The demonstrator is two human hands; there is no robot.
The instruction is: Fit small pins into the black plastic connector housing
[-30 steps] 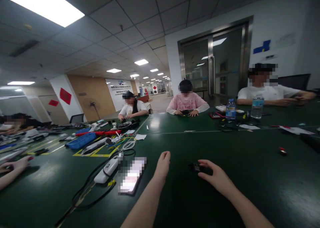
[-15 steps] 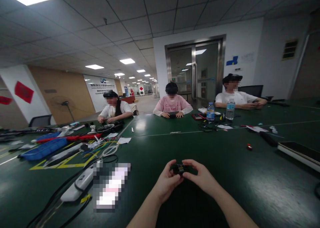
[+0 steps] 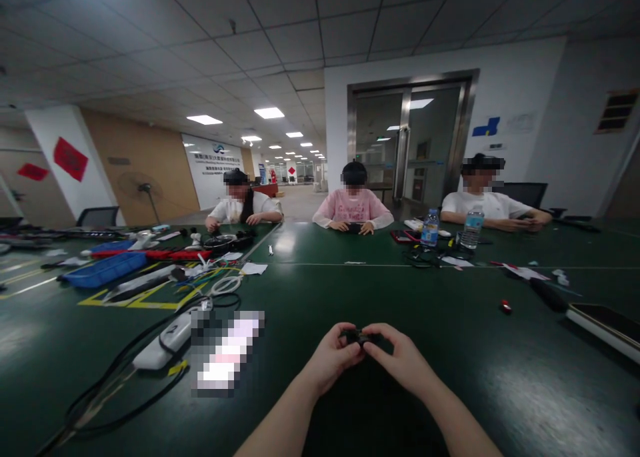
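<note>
Your left hand [image 3: 330, 362] and right hand [image 3: 404, 362] meet above a green table [image 3: 450, 303], the fingertips of both pinching a small dark object [image 3: 361, 338], seemingly plastic, between them. Left of them lies a white power strip [image 3: 163, 343].
</note>
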